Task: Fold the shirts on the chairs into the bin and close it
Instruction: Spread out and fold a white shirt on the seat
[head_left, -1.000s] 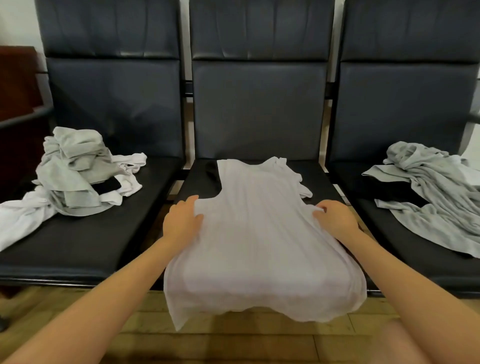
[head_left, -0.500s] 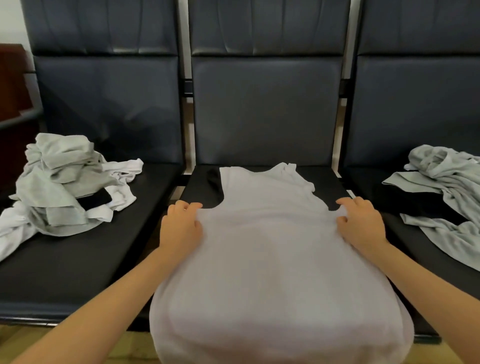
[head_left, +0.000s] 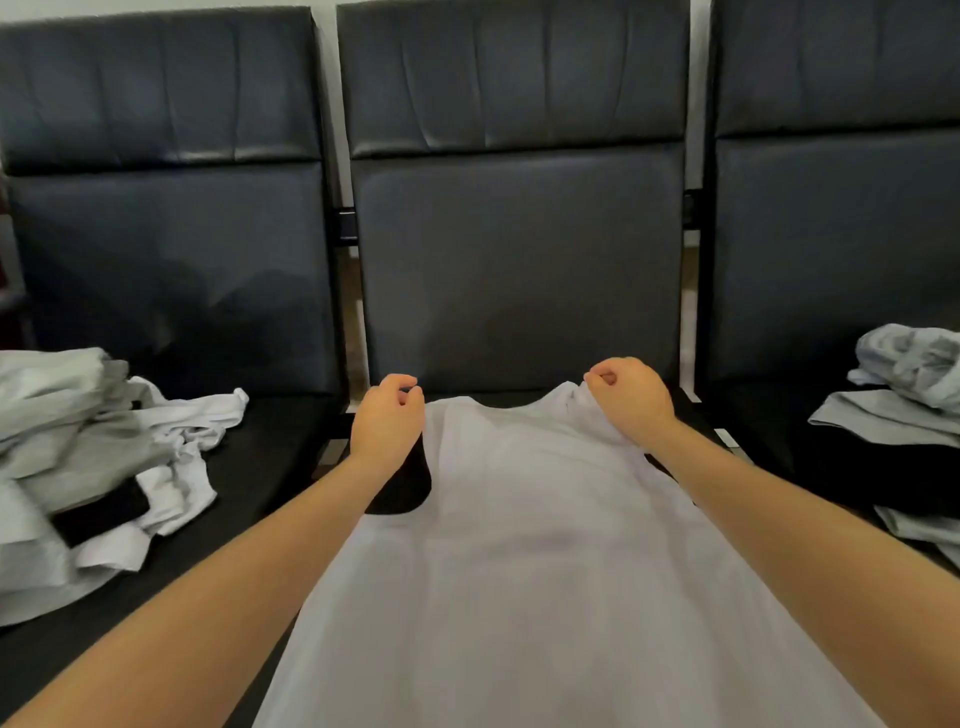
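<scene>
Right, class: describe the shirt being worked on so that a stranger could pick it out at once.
Of the three dark chairs, find the middle chair. The white sleeveless shirt lies spread flat on its seat, both hands at its shoulder straps. Unlike the crumpled heaps on the neighbouring chairs, it is smoothed out, one garment alone.

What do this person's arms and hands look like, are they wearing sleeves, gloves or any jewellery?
Both forearms are bare as far as the picture shows, with no sleeve in view. The left hand and right hand wear no gloves, and no watch, bracelet or ring shows. Fingernails look short and unpainted.
</scene>
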